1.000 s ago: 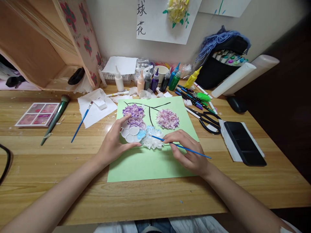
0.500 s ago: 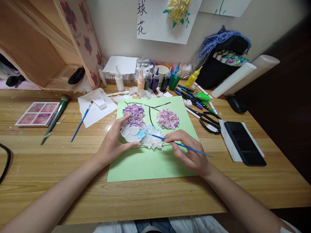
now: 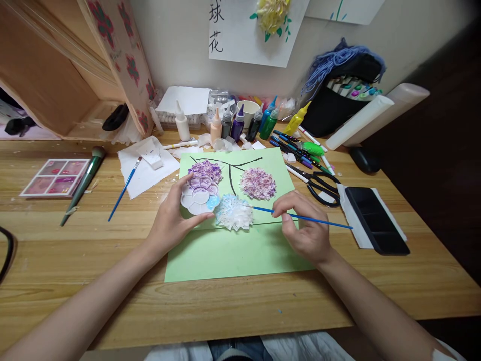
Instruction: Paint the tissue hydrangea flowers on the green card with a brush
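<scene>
My left hand [image 3: 175, 208] grips a white flower-shaped paint palette [image 3: 196, 204] by its edge, with light blue paint in one well and purple traces in others. Pinched in my right hand [image 3: 302, 223] is a thin blue paintbrush [image 3: 311, 218], its tip at the right side of a white tissue-paper flower [image 3: 235, 213] tinted pale blue at its upper left. That flower lies on a green sheet [image 3: 225, 255] with black drawn stems. Two purple-tinted paper flowers are also on the sheet: one at right [image 3: 258, 183], another at left [image 3: 206, 171], partly behind the palette.
Paint bottles [image 3: 236, 125] and a paper cup [image 3: 248, 114] line the back. Markers [image 3: 293, 149], black scissors [image 3: 323, 188] and a dark phone-like slab [image 3: 377, 219] lie at right. At left are another blue brush [image 3: 124, 190], a makeup brush [image 3: 84, 183] and a colour palette [image 3: 54, 177].
My right hand and the brush have moved right, taking the tip from beside the blue paint well to the white flower's right side. The palette has shifted slightly left and up.
</scene>
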Demonstrator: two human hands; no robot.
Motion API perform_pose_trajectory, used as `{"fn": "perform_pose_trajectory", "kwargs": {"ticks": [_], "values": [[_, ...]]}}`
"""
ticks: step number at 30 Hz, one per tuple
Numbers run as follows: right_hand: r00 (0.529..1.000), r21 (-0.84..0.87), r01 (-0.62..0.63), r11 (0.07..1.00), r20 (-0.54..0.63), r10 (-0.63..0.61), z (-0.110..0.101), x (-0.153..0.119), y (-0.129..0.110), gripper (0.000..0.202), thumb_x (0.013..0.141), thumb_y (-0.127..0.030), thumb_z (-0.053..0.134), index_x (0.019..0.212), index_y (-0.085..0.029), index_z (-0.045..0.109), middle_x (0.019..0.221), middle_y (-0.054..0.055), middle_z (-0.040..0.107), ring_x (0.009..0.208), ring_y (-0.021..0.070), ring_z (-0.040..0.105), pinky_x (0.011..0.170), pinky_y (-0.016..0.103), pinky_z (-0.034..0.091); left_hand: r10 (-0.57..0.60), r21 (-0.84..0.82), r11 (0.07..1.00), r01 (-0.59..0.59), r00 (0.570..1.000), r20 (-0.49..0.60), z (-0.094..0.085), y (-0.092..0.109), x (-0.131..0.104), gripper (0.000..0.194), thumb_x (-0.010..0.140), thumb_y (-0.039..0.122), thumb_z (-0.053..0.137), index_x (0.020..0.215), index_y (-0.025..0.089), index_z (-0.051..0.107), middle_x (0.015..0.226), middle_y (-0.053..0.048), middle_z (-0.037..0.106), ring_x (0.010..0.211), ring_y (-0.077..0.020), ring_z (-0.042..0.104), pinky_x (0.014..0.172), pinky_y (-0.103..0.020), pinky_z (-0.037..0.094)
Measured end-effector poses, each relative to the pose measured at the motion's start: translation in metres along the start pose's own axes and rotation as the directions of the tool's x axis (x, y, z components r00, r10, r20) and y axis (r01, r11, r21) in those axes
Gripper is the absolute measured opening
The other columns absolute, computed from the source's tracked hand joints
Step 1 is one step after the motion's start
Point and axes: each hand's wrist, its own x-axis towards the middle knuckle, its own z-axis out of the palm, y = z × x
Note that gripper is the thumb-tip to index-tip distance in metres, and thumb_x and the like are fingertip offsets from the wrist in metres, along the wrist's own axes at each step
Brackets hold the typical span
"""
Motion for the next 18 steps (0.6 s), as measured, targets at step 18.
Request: {"fn": "perform_pose_trajectory", "kwargs": {"ticks": [18], "values": [[0.999, -0.024, 0.003, 1.000, 0.039, -0.002, 0.0034, -0.0009, 0.0012, 0.018, 0.080, -0.005, 0.046, 0.075, -0.021, 0.053, 0.066, 0.000, 0.056, 0.065, 0.0158, 0.054, 0.062, 0.030, 0.044, -0.024, 0.002, 1.000, 0.024, 1.000, 0.009, 0.0003, -0.0005, 0.0009, 0.078, 0.075, 0.049, 0.076, 0.139, 0.024, 0.040, 0.142, -0.011, 0.055, 0.129, -0.0307, 0.054, 0.106, -0.047, 0.046]]}}
